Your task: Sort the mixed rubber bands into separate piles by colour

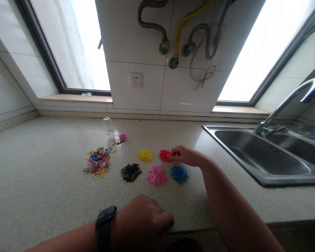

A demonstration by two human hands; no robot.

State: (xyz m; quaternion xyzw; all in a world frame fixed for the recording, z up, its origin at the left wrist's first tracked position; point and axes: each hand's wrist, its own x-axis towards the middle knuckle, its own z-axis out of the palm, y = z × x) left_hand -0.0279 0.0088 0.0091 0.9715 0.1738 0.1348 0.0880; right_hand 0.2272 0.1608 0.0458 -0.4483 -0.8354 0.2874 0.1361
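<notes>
Small coloured rubber bands lie in piles on the speckled counter. My right hand (185, 155) reaches over from the right, its fingertips pinched together at the edge of the red pile (164, 155); what is between them is too small to make out. Close by are a blue pile (179, 174), a pink pile (156, 175), a yellow pile (145, 155) and a black pile (130, 172). Further left sits a mixed-colour heap (98, 162). Near the counter's front edge, my left hand (144, 222) is curled closed, wearing a dark watch (106, 216) at the wrist; its grasp is hidden.
A clear plastic bottle (108, 128) stands behind the mixed heap, with a pink cap-like piece (123, 136) beside it. On the right is a steel sink (241, 175) with a tall faucet (286, 101). A tiled wall with a socket (136, 79) and hoses rises behind.
</notes>
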